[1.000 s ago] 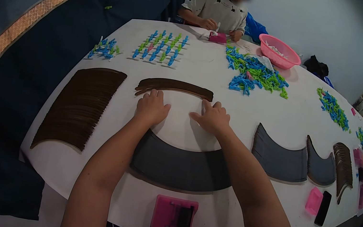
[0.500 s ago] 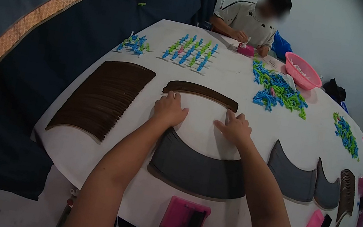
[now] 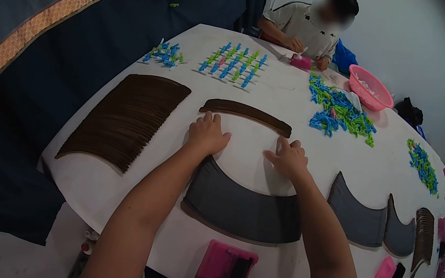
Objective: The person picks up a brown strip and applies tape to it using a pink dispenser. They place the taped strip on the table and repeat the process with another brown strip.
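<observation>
Your left hand (image 3: 208, 133) and right hand (image 3: 289, 158) both lie palm-down on the white counter (image 3: 317, 141), a little apart, with bare counter between them. Each grip is spread flat with the fingers pointing away from you, and neither pinches anything.

The fingertips of both hands reach the near edge of the dark brown curved strip (image 3: 246, 113), which arches across the counter just beyond them. Whether they actually touch it cannot be told. Your wrists cross the far edge of the grey fan of curved pieces (image 3: 240, 207), which lies nearer to you.

A pink box (image 3: 228, 266) sits at the near edge of the counter, just in front of that fan. To your left lies a broad brown fanned stack (image 3: 125, 119). To your right is a second grey fan (image 3: 356, 216).

Farther off, small clips stand in rows (image 3: 235, 64). A loose heap of blue and green clips (image 3: 340, 112) lies beside a pink basket (image 3: 369, 87). Another person (image 3: 308, 26) sits at the far end, with their hands at a small pink item.
</observation>
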Available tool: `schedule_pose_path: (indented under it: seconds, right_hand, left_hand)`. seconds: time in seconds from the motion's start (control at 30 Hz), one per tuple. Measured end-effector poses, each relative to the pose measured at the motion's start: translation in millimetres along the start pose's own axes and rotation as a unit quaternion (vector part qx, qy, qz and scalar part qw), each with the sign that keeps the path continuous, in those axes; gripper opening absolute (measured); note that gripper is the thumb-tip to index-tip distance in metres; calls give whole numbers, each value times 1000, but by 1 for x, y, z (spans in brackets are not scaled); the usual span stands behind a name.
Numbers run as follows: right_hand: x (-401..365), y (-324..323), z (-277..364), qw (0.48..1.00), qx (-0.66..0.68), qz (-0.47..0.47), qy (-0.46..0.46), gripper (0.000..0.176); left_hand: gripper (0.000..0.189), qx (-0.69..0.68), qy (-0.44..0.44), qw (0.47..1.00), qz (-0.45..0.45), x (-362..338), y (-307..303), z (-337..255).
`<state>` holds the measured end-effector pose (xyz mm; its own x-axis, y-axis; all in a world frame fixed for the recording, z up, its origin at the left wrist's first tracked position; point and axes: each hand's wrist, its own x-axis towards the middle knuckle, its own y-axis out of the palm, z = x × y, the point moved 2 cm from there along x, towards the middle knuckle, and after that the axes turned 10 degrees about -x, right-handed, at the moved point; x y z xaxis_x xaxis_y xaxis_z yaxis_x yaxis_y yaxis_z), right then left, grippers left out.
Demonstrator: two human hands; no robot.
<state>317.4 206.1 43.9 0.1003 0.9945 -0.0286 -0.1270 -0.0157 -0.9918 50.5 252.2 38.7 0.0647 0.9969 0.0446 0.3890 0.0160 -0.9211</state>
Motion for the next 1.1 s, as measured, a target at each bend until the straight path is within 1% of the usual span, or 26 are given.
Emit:
schedule_pose_path:
  seconds: [0.07,0.1,0.13,0.17,0.23,0.3,0.33,0.37,0.4,0.43,0.47,0.5,0.57,0.6,0.67,0.7,0.77,0.87,0.9,0.97,1.0,1.07,1.1]
  right_hand:
    - [-3,-4,-11,998,17,40,-47,67]
    - [-13,-8,-18,998,16,39,-46,67]
    - [-35,-14,-24,990,105,-1,-90,57]
    - [-60,-23,-27,972,191,-40,-134,47]
    - [-121,-56,-25,960,224,-28,-167,35]
    - [-169,-48,-45,938,193,-105,-268,27]
    - [-191,-41,-52,933,160,-135,-294,26]
    - [-210,-35,-58,925,127,-165,-318,25]
    - [-226,-28,-62,925,125,-171,-315,25]
    - [-240,-21,-64,928,94,-178,-314,23]
    - [-249,-17,-66,929,63,-187,-312,22]
    - [-250,-12,-68,930,65,-196,-303,22]
    - [-248,4,-71,911,35,-264,-314,26]
    - [-248,6,-73,913,37,-271,-303,26]
    - [-245,3,-73,903,28,-279,-326,19]
    - [-245,5,-74,904,30,-284,-318,19]
    - [-247,8,-77,900,-3,-285,-331,11]
    - [-249,8,-80,895,-12,-294,-336,7]
    - [-249,9,-80,894,-13,-295,-337,7]
    - [-250,8,-81,890,-1,-305,-338,6]
    - [-249,8,-80,889,-2,-305,-340,6]
    - [-249,7,-80,891,-2,-299,-341,6]
    - [-250,7,-80,891,-4,-298,-343,6]
  left_hand:
    - [78,-1,7,1000,-2,-1,1,2]
    - [77,-2,13,1000,-4,-1,2,4]
    - [77,-2,13,1000,-4,-1,3,7]
    - [73,-12,23,1000,-9,0,4,10]
    - [70,-23,32,999,-14,-2,4,18]
    - [59,-98,60,993,-3,-3,0,27]
    - [59,-99,64,993,-5,-6,-2,31]
    - [53,-142,66,987,-31,-12,-4,35]
    - [46,-184,70,979,-57,-19,-6,38]
    - [46,-183,78,978,-58,-32,-11,39]
    - [39,-229,88,967,-73,-47,-17,40]
    - [32,-273,100,953,-85,-64,-25,38]
    - [27,-309,101,941,-90,-103,-40,31]
    - [27,-304,112,942,-85,-122,-43,28]
    - [25,-346,86,932,-63,-155,-47,26]
    - [25,-342,94,933,-60,-171,-51,24]
    - [24,-329,109,937,-35,-201,-56,19]
    - [23,-322,119,939,-17,-231,-66,11]
    - [23,-323,119,939,-19,-239,-69,9]
    - [23,-299,156,941,-22,-250,-75,1]
    - [23,-301,156,941,-25,-255,-78,-3]
    - [19,-296,181,937,-30,-264,-82,-14]
    - [19,-298,180,937,-31,-268,-85,-18]
